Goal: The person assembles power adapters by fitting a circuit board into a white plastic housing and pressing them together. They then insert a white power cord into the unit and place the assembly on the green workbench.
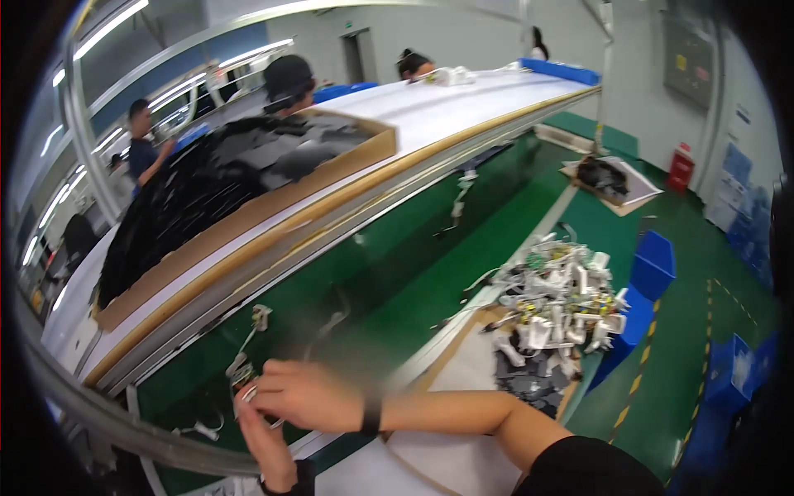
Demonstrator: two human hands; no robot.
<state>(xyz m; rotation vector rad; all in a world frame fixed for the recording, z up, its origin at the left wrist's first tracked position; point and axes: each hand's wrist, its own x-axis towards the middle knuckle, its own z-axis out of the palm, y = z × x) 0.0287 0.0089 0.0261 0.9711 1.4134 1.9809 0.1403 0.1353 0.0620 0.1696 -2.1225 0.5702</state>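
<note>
Over the near end of the green conveyor belt (397,298), my two hands meet at a small white wired part (248,395). My right hand (310,397) reaches across from the right, with a dark band at the wrist and its fingers closed on the part from above. Below it, my left hand (269,446) pinches the same part between thumb and fingers. The fingers hide most of the part, so its exact kind cannot be made out. Just beyond my fingertips, a bundled white cable with a connector (240,364) lies on the belt.
A raised white shelf (430,107) carries a cardboard tray (364,153) of black pouches or sheets. To the right, a heap of white wired parts (550,298) rests beside a blue bin (653,264). Several people are beyond the shelf. A metal post (103,405) curves past at left.
</note>
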